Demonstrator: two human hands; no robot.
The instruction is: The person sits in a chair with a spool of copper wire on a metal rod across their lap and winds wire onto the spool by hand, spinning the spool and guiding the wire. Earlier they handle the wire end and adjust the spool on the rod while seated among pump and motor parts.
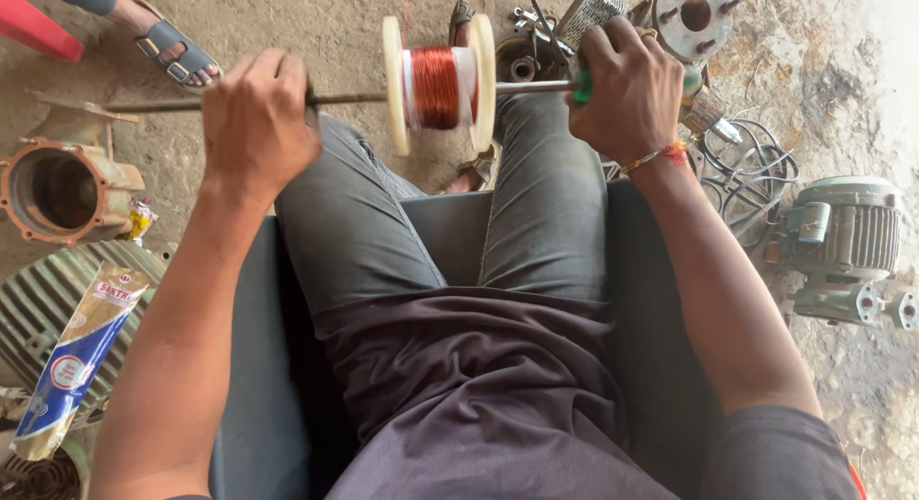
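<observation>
A cream plastic spool (439, 85) wound with copper-coloured wire rides on a thin metal rod (347, 98) held level above my knees. My left hand (257, 117) is closed around the rod to the left of the spool. My right hand (626, 88) grips the rod's right end, where a green handle (582, 87) shows between the fingers. A thin strand of wire runs up from the spool toward the top edge. I sit on a dark chair (445, 232), legs in grey trousers.
An open rusty motor housing (59, 189) and a finned casing (38, 304) lie at left, with a long printed packet (81, 361) on it. A green motor (847, 246), cables (751, 170) and metal parts (691, 17) sit at right. Another person's sandalled foot (172, 50) is top left.
</observation>
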